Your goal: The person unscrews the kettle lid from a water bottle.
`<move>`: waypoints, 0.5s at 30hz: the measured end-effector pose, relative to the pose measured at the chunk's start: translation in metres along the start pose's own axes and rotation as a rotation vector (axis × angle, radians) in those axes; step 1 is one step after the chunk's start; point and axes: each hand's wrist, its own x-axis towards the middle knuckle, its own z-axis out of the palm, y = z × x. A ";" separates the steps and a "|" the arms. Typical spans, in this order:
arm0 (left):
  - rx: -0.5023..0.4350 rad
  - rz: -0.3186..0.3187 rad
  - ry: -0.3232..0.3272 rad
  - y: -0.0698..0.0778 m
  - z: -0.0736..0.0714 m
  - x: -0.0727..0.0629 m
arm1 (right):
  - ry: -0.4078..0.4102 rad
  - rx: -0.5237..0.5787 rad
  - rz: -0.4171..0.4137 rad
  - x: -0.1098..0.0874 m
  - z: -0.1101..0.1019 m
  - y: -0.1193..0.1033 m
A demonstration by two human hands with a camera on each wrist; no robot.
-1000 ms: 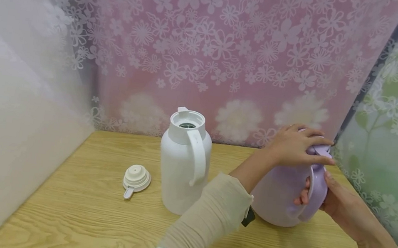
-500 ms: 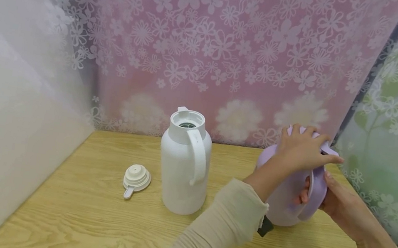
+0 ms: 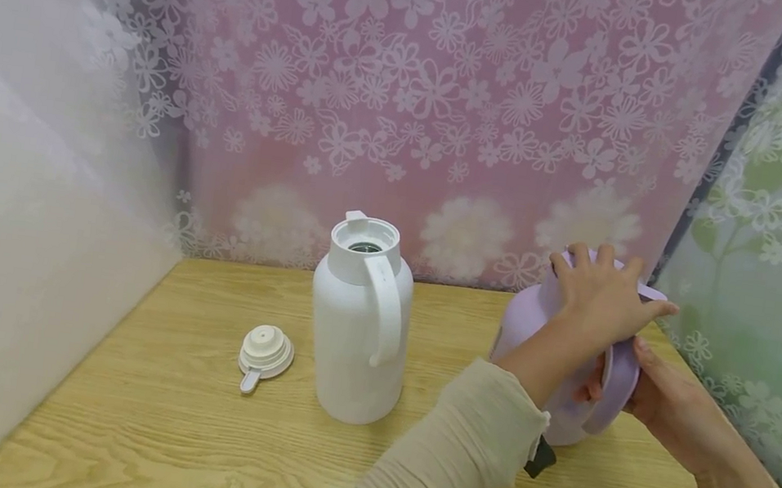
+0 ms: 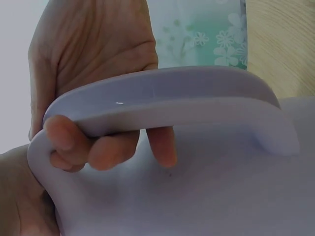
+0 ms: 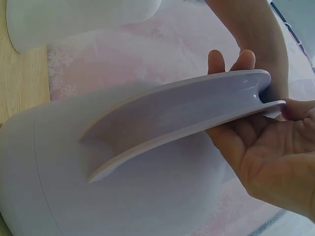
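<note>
A lilac vacuum jug (image 3: 522, 315) stands upright at the right of the table in the head view. My left hand (image 3: 595, 300) lies over its top, fingers spread and bent down round the lilac lid (image 3: 651, 293), most of which it hides. With my right hand (image 3: 674, 405) I hold the jug's handle (image 3: 618, 389). In the left wrist view, right-hand fingers (image 4: 113, 150) come through the handle loop. The right wrist view shows the right palm (image 5: 275, 157) beside the handle, its thumb side near the handle's upper end.
A white vacuum jug (image 3: 356, 338) stands uncovered mid-table, its handle toward the right. Left of it lies a white stopper (image 3: 265, 353) with a small tab, on the wooden table (image 3: 188, 432). Flowered sheeting (image 3: 466, 122) closes off the back and right side.
My left hand has turned counterclockwise on the lid, its fingers swinging from rightward to pointing away, and its forearm has shifted right. The right hand keeps its hold on the handle.
</note>
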 end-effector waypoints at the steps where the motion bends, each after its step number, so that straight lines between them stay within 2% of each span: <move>1: 0.000 0.003 0.005 0.000 0.000 0.000 | 0.002 -0.001 0.001 0.000 0.000 0.000; 6: -0.014 0.055 0.012 -0.005 0.002 0.000 | 0.012 -0.001 0.003 -0.001 0.000 0.000; 11: -0.008 0.127 -0.041 -0.015 0.000 0.005 | 0.010 0.017 0.013 -0.001 -0.002 0.001; 15: -0.021 0.212 -0.061 -0.029 -0.001 0.010 | -0.001 0.023 0.007 0.000 -0.002 0.000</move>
